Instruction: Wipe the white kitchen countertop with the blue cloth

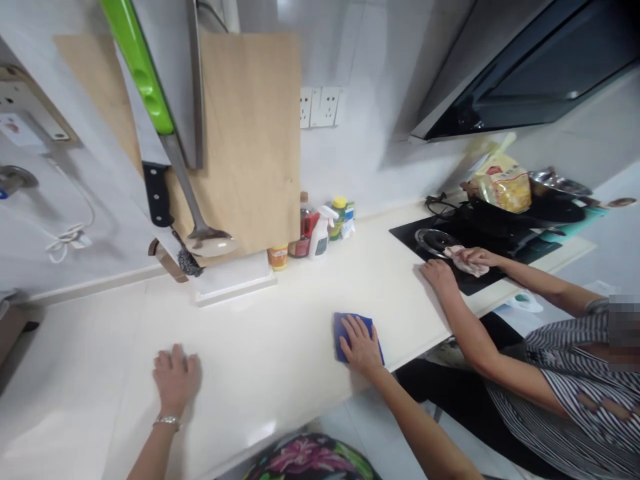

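My right hand lies flat on a folded blue cloth near the counter's front edge. Its fingers are spread over the cloth, pressing it down without wrapping round it. Further left, my left hand, with a bracelet at the wrist, rests on the white countertop. The left fingers are apart and hold nothing.
At right, a co-worker in a striped top has one hand on a pale cloth at the black cooktop. A spray bottle stands by the wall. A green-handled ladle and knife hang before a wooden board.
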{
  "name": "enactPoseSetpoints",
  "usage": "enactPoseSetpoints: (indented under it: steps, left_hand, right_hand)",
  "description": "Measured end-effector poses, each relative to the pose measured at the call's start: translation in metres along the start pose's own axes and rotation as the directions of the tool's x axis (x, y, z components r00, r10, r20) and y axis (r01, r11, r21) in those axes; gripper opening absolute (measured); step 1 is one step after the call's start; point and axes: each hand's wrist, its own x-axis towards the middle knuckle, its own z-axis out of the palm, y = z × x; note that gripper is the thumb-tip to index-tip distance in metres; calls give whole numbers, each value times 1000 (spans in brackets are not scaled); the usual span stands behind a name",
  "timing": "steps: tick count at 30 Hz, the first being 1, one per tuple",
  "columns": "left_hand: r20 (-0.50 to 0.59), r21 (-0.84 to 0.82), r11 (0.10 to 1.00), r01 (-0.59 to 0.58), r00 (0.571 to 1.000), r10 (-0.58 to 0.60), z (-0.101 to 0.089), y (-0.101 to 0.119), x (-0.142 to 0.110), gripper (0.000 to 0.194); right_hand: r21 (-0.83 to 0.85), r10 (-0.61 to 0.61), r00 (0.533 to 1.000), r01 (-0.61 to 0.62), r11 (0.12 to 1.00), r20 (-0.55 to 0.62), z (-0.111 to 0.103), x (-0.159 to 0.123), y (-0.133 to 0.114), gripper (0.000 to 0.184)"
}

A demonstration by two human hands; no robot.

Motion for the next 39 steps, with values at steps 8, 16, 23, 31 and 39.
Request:
enactPoseSetpoints:
  steps: [8, 16, 23, 31, 39]
  left_hand:
    - [-40, 20, 999, -25, 999, 26, 34, 87, -7, 67]
    - [26, 72, 997, 36, 999, -38, 41, 81, -1, 70]
    - [32, 76, 996, 55, 998, -58, 48, 75, 2, 73]
    - [47, 91, 995, 32, 998, -37, 47, 73, 7, 77]
    - [14, 63, 998, -11, 1000, 10, 49, 71, 7, 76]
  right_hand:
    - [-15, 56, 997, -57, 998, -54, 11, 81, 43, 56]
    - [-29, -12, 999, 10, 1000, -52, 25, 192, 87, 56]
    - [18, -83, 996, 84, 996, -44, 38, 278, 103, 56]
    - [98, -178, 983, 181, 979, -40, 47, 333, 115, 55]
    - [146, -251, 968, 250, 957, -8, 51, 363, 126, 55]
